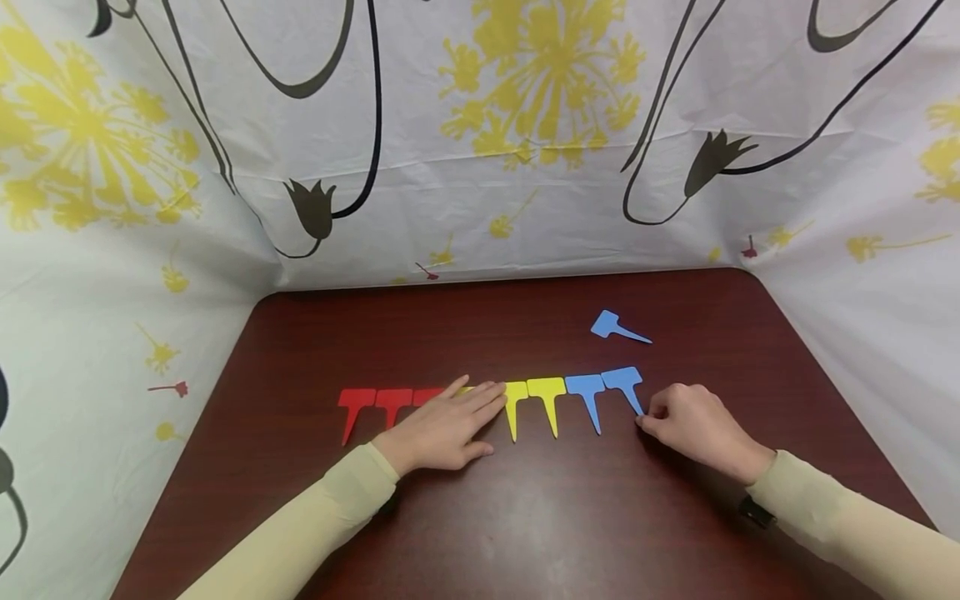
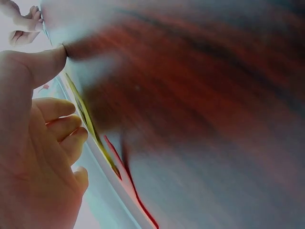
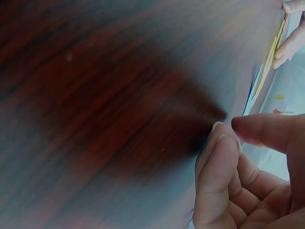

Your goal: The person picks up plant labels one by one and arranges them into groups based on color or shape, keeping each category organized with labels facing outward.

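A row of T-shaped plastic plant labels lies across the table. Red labels (image 1: 356, 400) are at the left, yellow labels (image 1: 547, 388) in the middle and two blue ones at the right. My left hand (image 1: 447, 429) lies flat with fingers extended over the row, covering parts of red and yellow labels. At the right end, my right hand (image 1: 697, 425) pinches the stem tip of the last blue label (image 1: 623, 380), which sits tilted beside the other blue label (image 1: 585, 384). In the right wrist view, the thumb and fingertips (image 3: 221, 143) nearly meet close to the tabletop.
Another blue label (image 1: 606, 323) lies apart, farther back on the dark wooden table (image 1: 480, 533). A white patterned cloth (image 1: 480, 208) hangs behind the table and along both sides. A dark band (image 1: 757, 512) shows at the right wrist.
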Action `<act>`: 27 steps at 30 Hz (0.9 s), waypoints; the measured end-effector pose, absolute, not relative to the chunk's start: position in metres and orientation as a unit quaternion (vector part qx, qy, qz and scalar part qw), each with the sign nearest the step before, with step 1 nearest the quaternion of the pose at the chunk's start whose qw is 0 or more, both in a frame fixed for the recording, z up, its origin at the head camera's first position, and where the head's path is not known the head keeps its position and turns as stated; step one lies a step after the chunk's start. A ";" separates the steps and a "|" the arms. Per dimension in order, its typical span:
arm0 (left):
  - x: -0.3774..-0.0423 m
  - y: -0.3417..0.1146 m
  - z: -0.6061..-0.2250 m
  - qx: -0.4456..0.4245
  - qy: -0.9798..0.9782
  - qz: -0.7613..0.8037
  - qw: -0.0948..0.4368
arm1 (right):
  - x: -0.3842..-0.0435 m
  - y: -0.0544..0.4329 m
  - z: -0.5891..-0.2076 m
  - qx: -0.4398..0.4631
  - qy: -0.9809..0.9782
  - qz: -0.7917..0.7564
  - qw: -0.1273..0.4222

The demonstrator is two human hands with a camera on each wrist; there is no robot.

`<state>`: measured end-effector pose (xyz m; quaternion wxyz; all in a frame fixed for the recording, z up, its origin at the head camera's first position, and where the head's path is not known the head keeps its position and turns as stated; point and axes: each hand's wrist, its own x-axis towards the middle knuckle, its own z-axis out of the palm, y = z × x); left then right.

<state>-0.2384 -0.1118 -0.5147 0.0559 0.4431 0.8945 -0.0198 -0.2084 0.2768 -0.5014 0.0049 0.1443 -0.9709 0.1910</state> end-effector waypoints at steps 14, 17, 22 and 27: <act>-0.239 -0.112 -0.514 0.441 0.895 -0.018 0.060 | -0.206 0.274 -0.501 0.137 -0.971 0.194 -0.015; -0.239 -0.112 -0.514 0.442 0.895 -0.018 0.060 | -0.206 0.273 -0.501 0.138 -0.971 0.195 -0.016; -0.239 -0.112 -0.514 0.442 0.895 -0.019 0.061 | -0.206 0.272 -0.502 0.139 -0.971 0.195 -0.016; -0.239 -0.112 -0.514 0.442 0.895 -0.018 0.062 | -0.205 0.271 -0.501 0.137 -0.971 0.197 -0.022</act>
